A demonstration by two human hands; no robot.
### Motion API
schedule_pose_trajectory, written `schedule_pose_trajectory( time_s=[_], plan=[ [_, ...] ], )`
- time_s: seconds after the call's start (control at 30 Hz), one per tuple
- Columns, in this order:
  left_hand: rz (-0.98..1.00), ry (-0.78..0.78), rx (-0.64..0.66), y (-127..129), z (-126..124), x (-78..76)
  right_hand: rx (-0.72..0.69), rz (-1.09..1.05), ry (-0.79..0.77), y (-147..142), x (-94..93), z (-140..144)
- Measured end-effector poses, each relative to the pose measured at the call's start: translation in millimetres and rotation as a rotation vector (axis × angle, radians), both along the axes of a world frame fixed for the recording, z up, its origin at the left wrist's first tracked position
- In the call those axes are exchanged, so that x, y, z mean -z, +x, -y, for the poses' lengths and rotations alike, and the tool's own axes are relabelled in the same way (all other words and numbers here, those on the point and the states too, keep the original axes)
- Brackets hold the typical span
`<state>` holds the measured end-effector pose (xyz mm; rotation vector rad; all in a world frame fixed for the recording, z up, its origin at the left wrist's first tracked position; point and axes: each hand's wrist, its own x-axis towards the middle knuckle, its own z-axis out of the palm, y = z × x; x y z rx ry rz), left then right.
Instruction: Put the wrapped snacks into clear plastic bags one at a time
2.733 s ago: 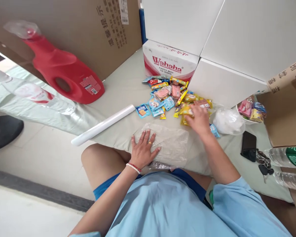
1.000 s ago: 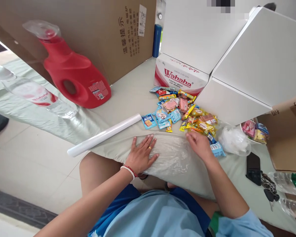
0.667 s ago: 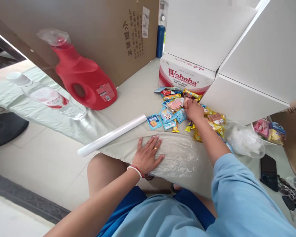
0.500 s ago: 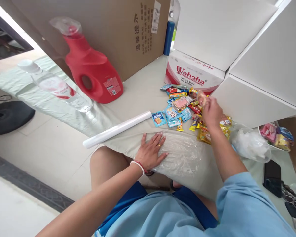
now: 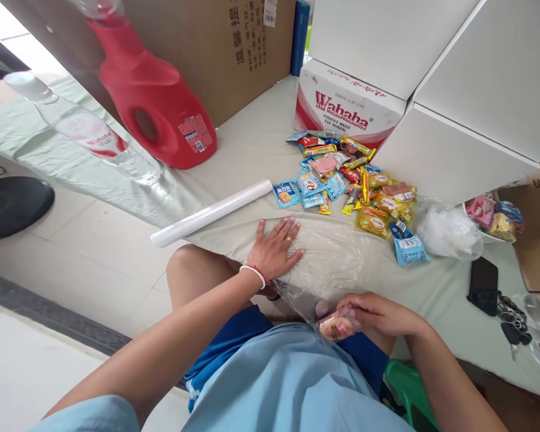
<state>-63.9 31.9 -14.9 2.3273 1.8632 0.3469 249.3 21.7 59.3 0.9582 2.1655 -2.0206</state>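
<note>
At near edge of plastic bag (image 5: 335, 252), wrapped snack (image 5: 331, 329) points left, long axis roughly crosswise; sits left of right hand (image 5: 378, 315), pinched in its grip. Left hand (image 5: 273, 249) flat, spread on bag.

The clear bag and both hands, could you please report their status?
Left hand spread flat on clear bag. Right hand gripping wrapped snack at bag's near edge. Snack pile just beyond bag.
</note>
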Motion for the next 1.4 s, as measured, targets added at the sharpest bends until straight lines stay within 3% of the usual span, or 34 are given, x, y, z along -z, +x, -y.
schedule_pose_trajectory(
  time_s=[0.07,0.13,0.23,0.3,0.37,0.53,0.6,0.73,0.83,1.0,1.13,1.27,1.4],
  plan=[
    [-0.008,-0.004,-0.004,0.1,-0.2,0.6,0.164,0.004,0.017,11.1,-6.9,5.3],
    [-0.021,-0.007,-0.012,0.1,-0.4,0.7,0.441,-0.023,-0.001,9.3,-8.6,3.1],
    [-0.044,-0.013,-0.019,-0.1,-0.7,0.4,0.761,-0.126,-0.029,-16.7,-1.9,-12.0],
    [-0.057,-0.018,-0.013,-0.4,-0.9,0.2,0.828,-0.16,-0.023,-41.3,6.5,-25.9],
    [-0.063,-0.021,-0.002,-1.1,-0.9,-0.2,0.782,-0.064,0.062,-61.2,15.9,-38.5],
    [-0.032,-0.017,0.019,-3.2,0.7,-0.6,0.667,0.415,0.851,-67.8,28.5,-51.1],
    [-0.001,-0.006,0.034,-3.8,1.6,-0.3,0.542,0.4,0.97,-66.8,27.1,-51.8],
    [0.069,0.027,0.037,-5.2,3.4,-0.7,0.225,0.415,0.953,-85.5,23.5,-52.6],
    [0.109,0.039,-0.007,-5.9,4.4,-2.7,0.162,0.551,0.962,-96.6,24.1,-52.7],
    [0.133,0.03,-0.126,-5.8,4.2,-3.0,0.278,0.616,0.996,-67.2,30.2,-53.1],
    [0.133,0.028,-0.135,-3.6,2.2,-0.7,0.492,0.447,0.951,-45.0,25.6,-50.0],
    [0.154,0.017,-0.159,-4.4,0.1,-1.8,0.662,0.231,0.867,-64.4,5.7,-42.9],
    [0.235,-0.014,-0.208,-10.7,-1.3,-3.9,0.54,0.176,0.88,-98.6,3.6,-36.2]
  ],
)
